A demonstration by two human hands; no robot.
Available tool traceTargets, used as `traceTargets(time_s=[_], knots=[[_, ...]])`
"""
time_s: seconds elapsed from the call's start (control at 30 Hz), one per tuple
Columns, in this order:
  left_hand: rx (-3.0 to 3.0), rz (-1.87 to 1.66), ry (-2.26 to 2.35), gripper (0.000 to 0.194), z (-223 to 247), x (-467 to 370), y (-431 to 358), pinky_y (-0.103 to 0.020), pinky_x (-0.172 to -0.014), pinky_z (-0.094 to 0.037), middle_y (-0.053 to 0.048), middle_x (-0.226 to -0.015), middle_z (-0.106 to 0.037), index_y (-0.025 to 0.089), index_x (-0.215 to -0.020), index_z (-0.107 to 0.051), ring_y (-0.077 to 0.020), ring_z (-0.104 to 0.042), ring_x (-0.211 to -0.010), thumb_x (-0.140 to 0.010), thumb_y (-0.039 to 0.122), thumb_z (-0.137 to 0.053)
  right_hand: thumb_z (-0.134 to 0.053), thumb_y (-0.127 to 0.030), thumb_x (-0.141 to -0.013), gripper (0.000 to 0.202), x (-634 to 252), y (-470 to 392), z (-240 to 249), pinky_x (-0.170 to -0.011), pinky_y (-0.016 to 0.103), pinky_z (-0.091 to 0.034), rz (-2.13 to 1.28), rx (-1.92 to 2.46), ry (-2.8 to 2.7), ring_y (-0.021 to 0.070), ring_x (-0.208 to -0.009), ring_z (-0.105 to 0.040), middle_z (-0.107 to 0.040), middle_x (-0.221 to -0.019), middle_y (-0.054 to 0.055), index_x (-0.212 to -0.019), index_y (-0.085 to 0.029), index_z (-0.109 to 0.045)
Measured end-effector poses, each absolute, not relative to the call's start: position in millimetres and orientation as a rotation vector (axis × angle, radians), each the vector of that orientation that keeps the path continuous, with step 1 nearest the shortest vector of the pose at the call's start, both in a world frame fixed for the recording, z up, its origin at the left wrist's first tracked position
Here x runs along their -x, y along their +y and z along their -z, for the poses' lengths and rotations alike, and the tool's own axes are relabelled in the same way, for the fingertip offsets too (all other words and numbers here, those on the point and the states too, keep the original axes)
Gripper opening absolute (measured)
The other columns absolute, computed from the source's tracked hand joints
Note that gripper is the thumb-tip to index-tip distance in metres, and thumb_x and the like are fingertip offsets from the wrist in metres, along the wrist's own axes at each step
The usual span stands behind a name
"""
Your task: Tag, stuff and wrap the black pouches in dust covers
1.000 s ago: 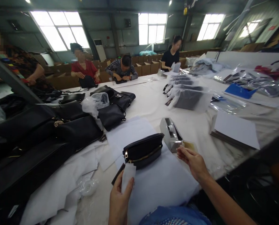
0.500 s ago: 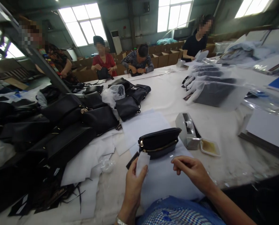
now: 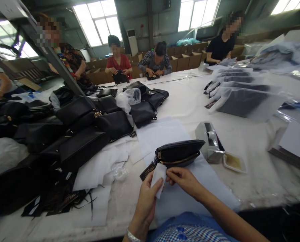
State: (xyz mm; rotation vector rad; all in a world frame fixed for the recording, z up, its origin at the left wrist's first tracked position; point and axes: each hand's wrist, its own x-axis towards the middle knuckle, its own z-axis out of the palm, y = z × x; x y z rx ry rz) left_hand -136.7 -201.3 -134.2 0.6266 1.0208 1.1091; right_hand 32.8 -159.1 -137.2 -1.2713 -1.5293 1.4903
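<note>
A small black zip bag (image 3: 179, 152) stands on white paper sheets (image 3: 190, 193) in front of me. My left hand (image 3: 147, 198) pinches a folded piece of white paper (image 3: 159, 176) at the bag's near left end. A dark printed hang tag (image 3: 147, 170) sticks out beside that hand. My right hand (image 3: 181, 179) is closed in a pinch at the paper's right edge. Whatever lies between its fingertips is too small to make out. Right of the bag is a grey tape dispenser (image 3: 210, 143), with a shallow white dish (image 3: 234, 162) by it.
Black bags (image 3: 84, 144) are heaped at the left, with loose hang tags (image 3: 61, 198) nearer me. Bags in clear wrapping (image 3: 243, 97) line up at the right, behind a stack of grey-white boards (image 3: 296, 144). Several people work across the table.
My right hand has moved left, from apart to the edge of the folded paper. The left hand still grips the paper. The whole view has shifted slightly.
</note>
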Motion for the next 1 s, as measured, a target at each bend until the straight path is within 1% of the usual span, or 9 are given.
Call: traceTargets(time_s=[0.07,0.13,0.2,0.3,0.47,0.63,0.8,0.93,1.0], knots=[[-0.566,-1.090,0.987,0.052,133.4,136.6,-200.7,-0.022,-0.068,-0.045,-0.009,-0.105,-0.068,0.016,-0.125,-0.062,-0.0106,-0.056,-0.072,-0.077,0.030,-0.077,-0.056,-0.043,-0.088,0.030,-31.7,-161.0,140.5,-0.065,0.025,-0.047,-1.517,1.251,-1.504,0.0146,-0.067,-0.059,-0.065,-0.070,0.001,-0.078,-0.017,-0.067],[-0.527,-1.068,0.979,0.057,133.4,136.7,-199.9,-0.021,-0.063,-0.044,-0.008,-0.101,-0.067,0.016,-0.126,-0.060,-0.0092,-0.055,-0.068,-0.074,0.030,-0.079,-0.056,-0.039,-0.087,0.027,-27.4,-161.2,146.2,-0.064,0.025,-0.046,-1.514,1.243,-1.484,0.0147,-0.067,-0.059,-0.063,-0.068,0.001,-0.075,-0.017,-0.066],[-0.511,-1.054,0.990,0.064,133.8,137.4,-199.4,-0.020,-0.060,-0.043,-0.007,-0.097,-0.066,0.017,-0.130,-0.057,-0.0090,-0.054,-0.067,-0.072,0.032,-0.081,-0.055,-0.037,-0.086,0.026,-21.4,-160.1,153.6,-0.064,0.025,-0.045,-1.490,1.245,-1.466,0.0148,-0.067,-0.058,-0.063,-0.067,0.000,-0.073,-0.017,-0.066],[-0.505,-1.032,1.007,0.070,134.3,138.6,-199.2,-0.020,-0.059,-0.042,-0.005,-0.090,-0.065,0.017,-0.132,-0.053,-0.0095,-0.056,-0.066,-0.070,0.033,-0.082,-0.056,-0.036,-0.085,0.025,-12.7,-157.7,165.4,-0.064,0.026,-0.045,-1.451,1.271,-1.448,0.0160,-0.069,-0.058,-0.065,-0.071,0.001,-0.074,-0.016,-0.068],[-0.467,-1.013,0.980,0.067,135.5,138.8,-198.1,-0.019,-0.056,-0.041,-0.003,-0.085,-0.062,0.016,-0.125,-0.057,-0.0084,-0.055,-0.062,-0.066,0.033,-0.085,-0.056,-0.043,-0.085,0.032,-3.5,-153.7,174.7,-0.065,0.027,-0.047,-1.505,1.256,-1.404,0.0190,-0.073,-0.060,-0.068,-0.073,0.003,-0.081,-0.015,-0.073],[-0.464,-1.016,0.983,0.062,136.8,141.3,-196.2,-0.017,-0.054,-0.042,-0.002,-0.087,-0.061,0.017,-0.123,-0.058,-0.0067,-0.056,-0.062,-0.068,0.031,-0.084,-0.059,-0.044,-0.082,0.034,1.4,-148.7,167.6,-0.065,0.027,-0.047,-1.551,1.221,-1.387,0.0179,-0.071,-0.061,-0.070,-0.074,0.003,-0.084,-0.015,-0.075],[-0.469,-0.996,0.999,0.055,134.7,144.2,-195.3,-0.016,-0.054,-0.042,0.000,-0.086,-0.060,0.017,-0.118,-0.060,-0.0058,-0.056,-0.061,-0.070,0.029,-0.084,-0.058,-0.040,-0.080,0.031,5.3,-144.9,164.9,-0.058,0.026,-0.045,-1.552,1.211,-1.395,0.0161,-0.063,-0.059,-0.069,-0.069,0.002,-0.079,-0.014,-0.074],[-0.446,-0.959,1.014,0.062,134.2,143.1,-196.1,-0.015,-0.052,-0.041,-0.001,-0.089,-0.061,0.020,-0.124,-0.057,-0.0056,-0.057,-0.060,-0.069,0.027,-0.084,-0.063,-0.032,-0.072,0.021,6.7,-142.9,166.5,-0.060,0.028,-0.047,-1.538,1.222,-1.392,0.0199,-0.068,-0.062,-0.072,-0.072,0.004,-0.073,-0.013,-0.073],[-0.436,-0.960,1.022,0.064,134.3,142.1,-196.7,-0.015,-0.052,-0.041,-0.001,-0.089,-0.061,0.021,-0.126,-0.056,-0.0056,-0.057,-0.061,-0.068,0.027,-0.085,-0.063,-0.029,-0.071,0.018,3.6,-144.0,165.3,-0.062,0.028,-0.047,-1.518,1.236,-1.394,0.0205,-0.068,-0.063,-0.072,-0.072,0.004,-0.071,-0.014,-0.073]])
